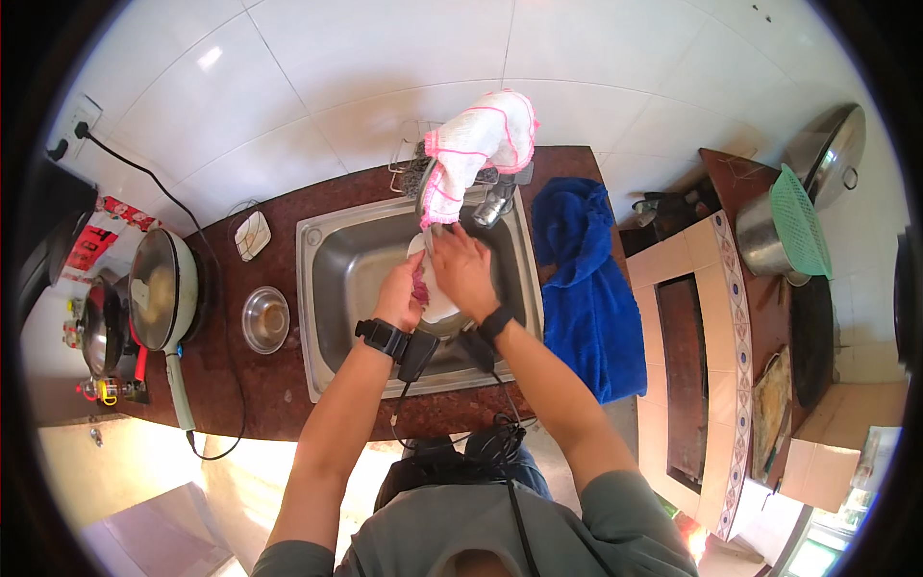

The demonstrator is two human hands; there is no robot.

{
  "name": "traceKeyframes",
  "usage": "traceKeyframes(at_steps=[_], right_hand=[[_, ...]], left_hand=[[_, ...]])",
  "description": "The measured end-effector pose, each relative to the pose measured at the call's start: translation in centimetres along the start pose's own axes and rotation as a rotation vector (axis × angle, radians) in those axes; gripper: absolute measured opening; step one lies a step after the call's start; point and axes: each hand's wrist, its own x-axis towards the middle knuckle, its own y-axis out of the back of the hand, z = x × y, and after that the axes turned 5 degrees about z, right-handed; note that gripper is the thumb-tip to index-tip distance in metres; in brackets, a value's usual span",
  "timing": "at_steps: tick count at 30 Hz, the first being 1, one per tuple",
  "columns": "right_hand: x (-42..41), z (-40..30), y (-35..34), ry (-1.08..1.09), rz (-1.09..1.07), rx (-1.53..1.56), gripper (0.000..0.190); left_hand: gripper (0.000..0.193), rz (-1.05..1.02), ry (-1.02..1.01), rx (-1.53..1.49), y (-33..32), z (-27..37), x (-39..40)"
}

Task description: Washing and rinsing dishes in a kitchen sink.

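Note:
Over the stainless steel sink [344, 317], my left hand [399, 294] grips the left side of a white plate or bowl [441, 306], with something dark pink, possibly a cloth or food, at its fingers. My right hand [463, 268] lies across the same dish from the right, under the running tap; whether it also holds something cannot be made out. A white cloth with pink edging [479, 148] hangs over the faucet just beyond my hands. The metal tap valve [495, 208] stands at the sink's back right corner.
A blue towel [595, 296] lies right of the sink. To the left are a small metal bowl [265, 320], a white sponge or cloth [252, 236] and a lidded electric pan [163, 288] with a cord. A wire rack [405, 162] holds scourers behind the sink. Cables hang at my waist.

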Motion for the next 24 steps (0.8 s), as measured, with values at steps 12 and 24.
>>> traceKeyframes(at_steps=[12, 24], right_hand=[[-2.6, 6.2, -0.8, -0.967, -0.243, 1.391, 0.033], [-8.2, 0.9, 1.1, -0.545, 0.041, 0.615, 0.053]], left_hand=[[0.028, -0.15, 0.143, -0.107, 0.2, 1.5, -0.9], [0.031, -0.143, 0.058, -0.302, -3.8, 1.7, -1.4]])
